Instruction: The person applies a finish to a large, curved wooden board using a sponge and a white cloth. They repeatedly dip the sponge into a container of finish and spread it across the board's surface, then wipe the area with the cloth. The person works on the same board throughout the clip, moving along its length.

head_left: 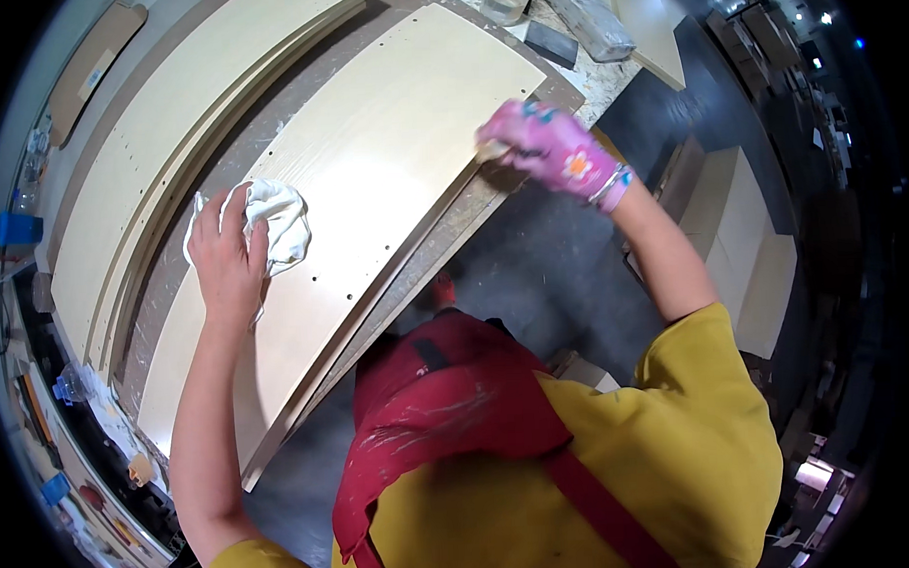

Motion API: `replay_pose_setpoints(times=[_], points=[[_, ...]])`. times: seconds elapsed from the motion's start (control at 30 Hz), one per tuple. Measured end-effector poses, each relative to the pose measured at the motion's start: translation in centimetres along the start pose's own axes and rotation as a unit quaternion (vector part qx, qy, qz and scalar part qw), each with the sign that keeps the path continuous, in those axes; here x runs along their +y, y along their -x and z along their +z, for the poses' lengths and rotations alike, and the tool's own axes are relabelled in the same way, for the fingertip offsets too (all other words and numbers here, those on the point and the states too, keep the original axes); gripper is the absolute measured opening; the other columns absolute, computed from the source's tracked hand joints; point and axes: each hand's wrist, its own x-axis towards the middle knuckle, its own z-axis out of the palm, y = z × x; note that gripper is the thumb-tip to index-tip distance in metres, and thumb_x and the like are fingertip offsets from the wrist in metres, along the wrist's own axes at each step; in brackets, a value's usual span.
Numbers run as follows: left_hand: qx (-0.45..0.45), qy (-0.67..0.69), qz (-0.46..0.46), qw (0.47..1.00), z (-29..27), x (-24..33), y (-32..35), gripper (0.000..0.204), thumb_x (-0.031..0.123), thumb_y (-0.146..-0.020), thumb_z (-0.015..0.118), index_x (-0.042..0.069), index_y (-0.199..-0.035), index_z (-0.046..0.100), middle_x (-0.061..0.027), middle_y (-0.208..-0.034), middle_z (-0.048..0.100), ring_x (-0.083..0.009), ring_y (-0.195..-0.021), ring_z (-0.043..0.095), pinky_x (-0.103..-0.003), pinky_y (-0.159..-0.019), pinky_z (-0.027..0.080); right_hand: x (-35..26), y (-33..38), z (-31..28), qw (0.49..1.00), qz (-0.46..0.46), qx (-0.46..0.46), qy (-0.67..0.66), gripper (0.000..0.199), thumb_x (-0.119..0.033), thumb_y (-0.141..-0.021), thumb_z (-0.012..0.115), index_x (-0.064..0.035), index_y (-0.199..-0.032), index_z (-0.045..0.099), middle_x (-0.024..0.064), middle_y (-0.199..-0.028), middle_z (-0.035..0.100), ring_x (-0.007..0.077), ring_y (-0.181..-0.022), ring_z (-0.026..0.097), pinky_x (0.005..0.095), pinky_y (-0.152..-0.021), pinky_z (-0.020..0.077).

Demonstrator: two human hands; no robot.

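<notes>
A long pale wooden panel (370, 157) with small dark holes lies slanting across the bench in front of me. My left hand (225, 254) is bare and curls its fingers over a crumpled white cloth (282, 220), pressing it on the panel's left part. At the near edge, towards the panel's far right end, is my right hand (550, 150) in a pink flowered glove. Its fingers close round a small tan piece (490, 151), blurred by motion, whose kind I cannot make out. That piece appears to touch the panel's edge.
Curved pale boards (169, 144) are stacked beyond the panel. A grey block (551, 44), a wrapped bar (590, 21) and a clear cup (506, 0) sit at the bench's far right. More boards (733, 234) stand on the floor at right. A plastic bottle (71, 385) is at left.
</notes>
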Motion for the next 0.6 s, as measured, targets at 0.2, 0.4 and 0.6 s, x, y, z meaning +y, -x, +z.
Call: replay_pose_setpoints(times=[0.2,0.4,0.6], points=[[-0.008,0.004,-0.003,1.000,-0.3,0.1,-0.2,0.041,0.026,-0.090,0.057,0.013,-0.129,0.055,-0.0164,-0.128,0.051,-0.0352,-0.121,0.047,-0.047,-0.104,0.031,-2.6,-1.3,1.3,0.991,-0.105,0.070,-0.042,0.037,-0.004,-0.075,0.069,-0.0098,-0.111,0.062,0.0064,-0.094,0.063,0.0253,-0.086,0.063,0.0352,-0.076,0.0522],[-0.002,0.000,0.005,1.000,-0.4,0.5,-0.2,0.041,0.024,-0.089,0.058,0.012,-0.128,0.056,-0.0171,-0.127,0.053,-0.0364,-0.120,0.048,-0.047,-0.103,0.033,2.2,0.2,0.0,0.997,-0.026,0.047,0.047,0.032,-0.007,-0.080,0.066,-0.0121,-0.111,0.062,0.0087,-0.100,0.063,0.0297,-0.086,0.064,0.0377,-0.075,0.0528],[0.019,0.008,0.014,1.000,-0.2,0.7,-0.5,0.041,0.028,-0.088,0.059,0.014,-0.126,0.057,-0.0166,-0.122,0.055,-0.0357,-0.115,0.051,-0.047,-0.099,0.037,4.0,2.8,-1.9,0.970,0.115,0.122,-0.176,0.032,-0.011,-0.086,0.063,-0.0035,-0.117,0.060,0.0073,-0.108,0.063,0.0220,-0.102,0.061,0.0323,-0.090,0.0474]])
